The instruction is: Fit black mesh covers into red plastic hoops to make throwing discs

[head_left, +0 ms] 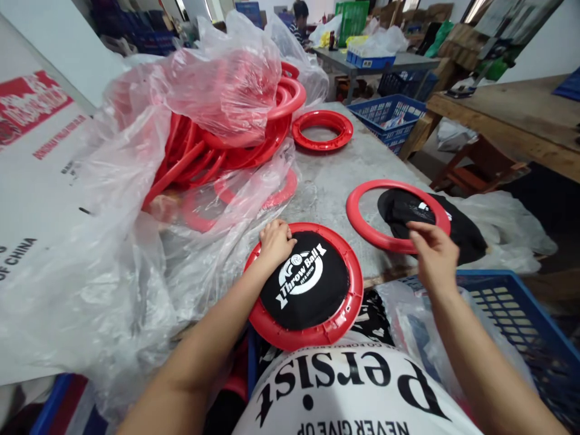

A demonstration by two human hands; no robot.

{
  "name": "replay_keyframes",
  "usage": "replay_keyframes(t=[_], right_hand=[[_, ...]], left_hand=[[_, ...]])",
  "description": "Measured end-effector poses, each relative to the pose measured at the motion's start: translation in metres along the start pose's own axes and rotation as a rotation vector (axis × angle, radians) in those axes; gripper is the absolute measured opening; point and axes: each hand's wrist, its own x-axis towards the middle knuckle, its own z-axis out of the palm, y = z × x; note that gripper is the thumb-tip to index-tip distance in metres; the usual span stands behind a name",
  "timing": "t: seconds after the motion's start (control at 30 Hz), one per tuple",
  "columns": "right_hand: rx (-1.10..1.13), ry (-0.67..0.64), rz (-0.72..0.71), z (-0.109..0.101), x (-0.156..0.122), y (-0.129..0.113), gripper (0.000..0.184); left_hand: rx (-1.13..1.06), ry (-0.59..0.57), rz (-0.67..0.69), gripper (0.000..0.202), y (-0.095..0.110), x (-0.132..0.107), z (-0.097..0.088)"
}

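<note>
My left hand (275, 243) is closed over the far left rim of a red plastic ring (350, 272), its fingertips against the cloth. Inside that ring lies a round black fabric disc (328, 302) with white "Throw Ball" print. The ring's near edge is close to my white shirt. To the right, my right hand (435, 257) grips the near right rim of a second, smooth red ring (362, 226), with fingers reaching inside it. Behind this ring is a heap of black fabric pieces (462, 232) with white print. The undersides of both rings are hidden.
Clear plastic bags (136, 266) cover a big pile of red rings (190, 157) on the left of the grey table (317, 187). Another red ring (347, 136) lies farther back. A blue crate (489, 278) stands at right, a white carton (27, 199) at left. A person (299, 21) sits far behind.
</note>
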Motion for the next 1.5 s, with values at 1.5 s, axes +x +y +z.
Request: replay_keyframes(t=[1.5], right_hand=[[-0.081,-0.794,-0.067,0.172,-0.006,-0.046,0.008]], left_hand=[[-0.237,-0.061,0.012,0.009,0.025,0.017,0.005]])
